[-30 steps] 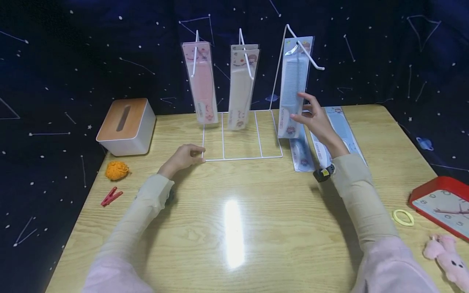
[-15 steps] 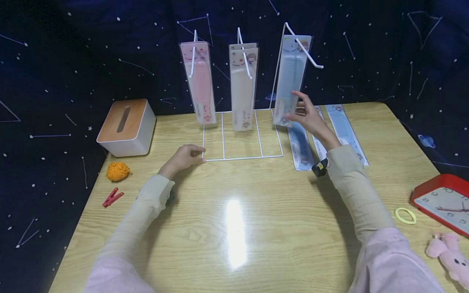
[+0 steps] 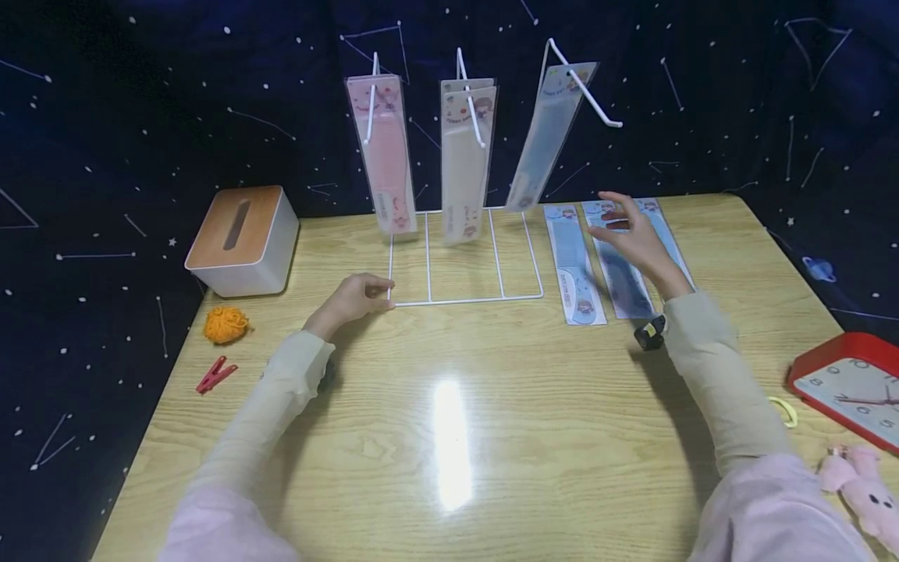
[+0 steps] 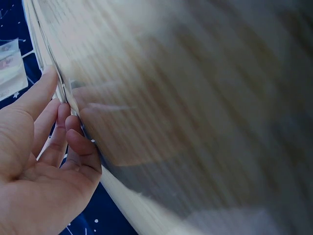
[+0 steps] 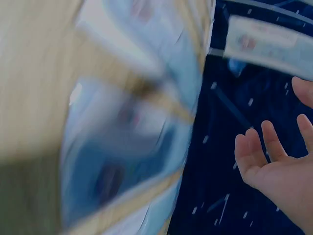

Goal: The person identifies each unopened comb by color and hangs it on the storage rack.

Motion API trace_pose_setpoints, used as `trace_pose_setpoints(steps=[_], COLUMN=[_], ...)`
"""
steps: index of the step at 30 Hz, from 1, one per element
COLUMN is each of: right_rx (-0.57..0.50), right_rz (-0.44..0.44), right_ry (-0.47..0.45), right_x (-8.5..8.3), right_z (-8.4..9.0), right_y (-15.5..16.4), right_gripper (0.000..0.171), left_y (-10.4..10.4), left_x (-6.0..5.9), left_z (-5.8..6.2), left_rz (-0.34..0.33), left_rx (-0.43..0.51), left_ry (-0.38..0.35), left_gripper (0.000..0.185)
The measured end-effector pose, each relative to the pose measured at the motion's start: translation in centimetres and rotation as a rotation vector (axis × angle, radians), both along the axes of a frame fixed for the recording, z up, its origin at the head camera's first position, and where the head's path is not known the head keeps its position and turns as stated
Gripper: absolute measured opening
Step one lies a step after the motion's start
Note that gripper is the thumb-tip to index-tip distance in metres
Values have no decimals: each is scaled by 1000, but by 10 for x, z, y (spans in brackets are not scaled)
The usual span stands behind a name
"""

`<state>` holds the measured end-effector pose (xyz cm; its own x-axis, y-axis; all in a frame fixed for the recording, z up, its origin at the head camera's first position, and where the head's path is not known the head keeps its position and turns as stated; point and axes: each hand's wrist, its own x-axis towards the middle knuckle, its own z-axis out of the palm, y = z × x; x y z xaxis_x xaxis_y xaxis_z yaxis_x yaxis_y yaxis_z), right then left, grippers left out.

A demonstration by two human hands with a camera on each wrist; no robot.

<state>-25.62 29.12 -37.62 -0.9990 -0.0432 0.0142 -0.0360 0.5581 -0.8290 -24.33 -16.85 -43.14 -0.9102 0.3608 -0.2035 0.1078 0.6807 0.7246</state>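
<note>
My left hand (image 3: 351,300) pinches the near left corner of a white wire rack (image 3: 467,300); the left wrist view shows its thumb and curled fingers at the wire. From the rack's right hook hangs a packaged blue comb (image 3: 551,136), tilted with its lower end to the left. My right hand (image 3: 642,246), fingers spread and holding nothing, is apart from that comb and above several packaged blue combs (image 3: 577,269) lying on the table. Packaged pink combs (image 3: 388,156) hang on the left hook, packaged white combs (image 3: 463,172) on the middle one.
At the back left stands a tissue box (image 3: 242,242) with a wooden lid. Orange yarn (image 3: 225,325) and a red clip (image 3: 216,375) lie in front of it. A red clock (image 3: 850,382), a yellow band (image 3: 788,414) and a pink plush toy (image 3: 860,488) occupy the right side.
My right hand has let go of the hanging blue comb and moved right and down. The comb's lower end has swung left and back. The left hand keeps its place.
</note>
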Motion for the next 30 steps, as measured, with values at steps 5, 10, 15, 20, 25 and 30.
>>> trace_pose_setpoints(steps=[5,10,15,20,25,30], right_rx=[96,204,308,372,377,345], right_rz=[-71,-69,-36,-71,-121,-167], right_ry=[-24,-96,-249,-340,-327,-322], right_x=[5,9,15,21,21,18], right_z=[-8,-19,-31,-41,-45,-44], right_y=[36,69,93,105,106,107], right_gripper=[67,69,73,75,74,74], left_y=[0,-1,-1,-1,-1,0], left_x=[0,-1,0,0,1,1], left_z=[2,-1,-2,-2,-1,-1], left_rz=[14,6,-2,-7,-2,-3], left_rx=[16,7,-3,-1,2,3], left_ry=[-12,-8,3,2,-2,1], left_gripper=[47,47,47,47,47,47])
